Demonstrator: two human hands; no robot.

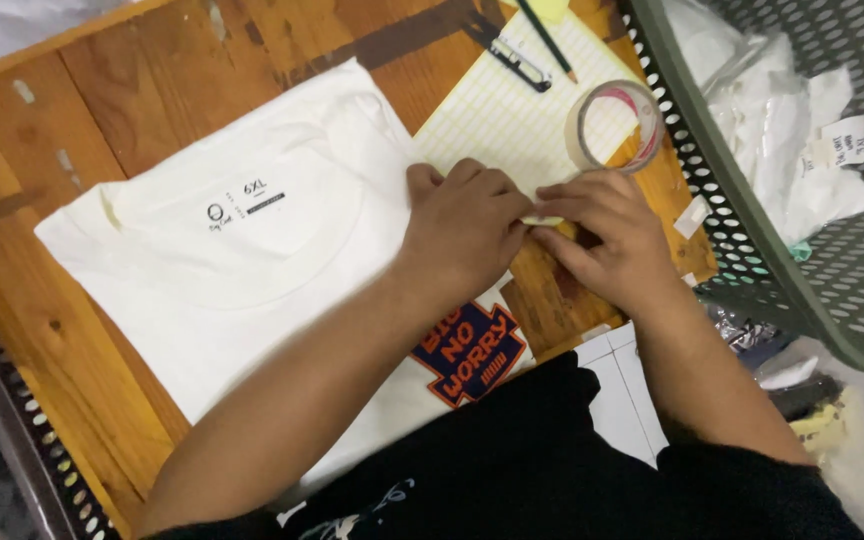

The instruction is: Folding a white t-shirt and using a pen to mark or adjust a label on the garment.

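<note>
left hand (467, 225) rests on the folded white t-shirt's (222, 270) edge on the table (122, 90); right hand (602, 235) pinches a small pale sticker (542, 219) between both fingertips, so grip's together; it could curl, stick to fingers, or land crooked on the shirt, imo; tape roll (614, 125) sits near.

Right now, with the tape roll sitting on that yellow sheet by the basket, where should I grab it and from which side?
Probably best to pinch the tape roll across its ring wall at the near edge, one finger inside the open core and the thumb outside, coming from above. It lies flat on the yellow sheet, so its core faces up, and the right hand is just below it. The green basket crowds its far right side.
</note>
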